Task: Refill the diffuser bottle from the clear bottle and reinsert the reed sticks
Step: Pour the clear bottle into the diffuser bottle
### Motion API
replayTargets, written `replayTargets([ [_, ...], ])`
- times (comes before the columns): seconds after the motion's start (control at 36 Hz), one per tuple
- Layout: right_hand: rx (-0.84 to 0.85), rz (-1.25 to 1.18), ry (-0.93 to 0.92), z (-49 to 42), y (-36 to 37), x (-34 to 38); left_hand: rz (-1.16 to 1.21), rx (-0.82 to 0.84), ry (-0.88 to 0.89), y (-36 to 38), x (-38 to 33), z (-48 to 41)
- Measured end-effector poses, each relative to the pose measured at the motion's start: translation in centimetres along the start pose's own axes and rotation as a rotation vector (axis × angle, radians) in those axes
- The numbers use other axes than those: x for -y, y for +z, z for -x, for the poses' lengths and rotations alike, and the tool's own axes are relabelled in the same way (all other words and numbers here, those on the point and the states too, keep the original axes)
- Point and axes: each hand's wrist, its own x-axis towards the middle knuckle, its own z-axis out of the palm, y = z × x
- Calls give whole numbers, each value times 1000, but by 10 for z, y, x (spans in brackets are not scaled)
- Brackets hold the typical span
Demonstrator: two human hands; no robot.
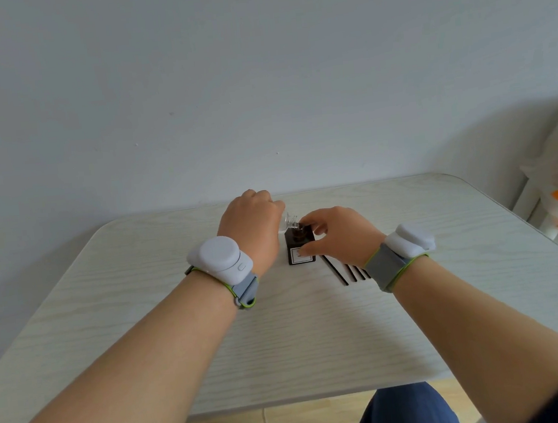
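Head view: the diffuser bottle (301, 252), small, dark and square w/ a white label, stands upright on the desk (141, 294), mid-desk toward the far edge. The right hand (338, 236) grips it, thumb at the label face, fingers curled over by the neck. The left hand (251, 221) is wrapped round the clear bottle (289, 220). Only its neck shows, tilted down w/ the mouth at or touching the diffuser's opening; can't tell which. The reed sticks (345, 272) lie flat on the desk just beside the diffuser, partly hidden under the right wrist.

Handling, by judgement: both bottles look small and rigid, prob. glass or hard plastic, so light but breakable, and slick if liquid dribbles. The diffuser has a narrow mouth and small base, so it's best held low round the body to stop it tipping. The clear bottle is best gripped round its body and tilted slowly. The reeds look thin, stiff and light, and prob. snap if bent. Pinch them as a bundle near the middle, away from any oily ends.
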Motion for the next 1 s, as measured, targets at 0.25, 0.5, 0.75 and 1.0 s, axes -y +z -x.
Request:
replayTargets([
  [0.25,-1,10,-6,0,-1,1,-12,4,1,-1,-1,0],
  [0.5,2,21,-8,-1,0,0,-22,-6,13,0,-1,-1],
  [0.75,2,27,-11,0,-1,2,-38,-16,26,-1,-2,-2],
  [1.0,0,19,-8,1,-2,3,-60,-26,41,-3,-2,-2],
])
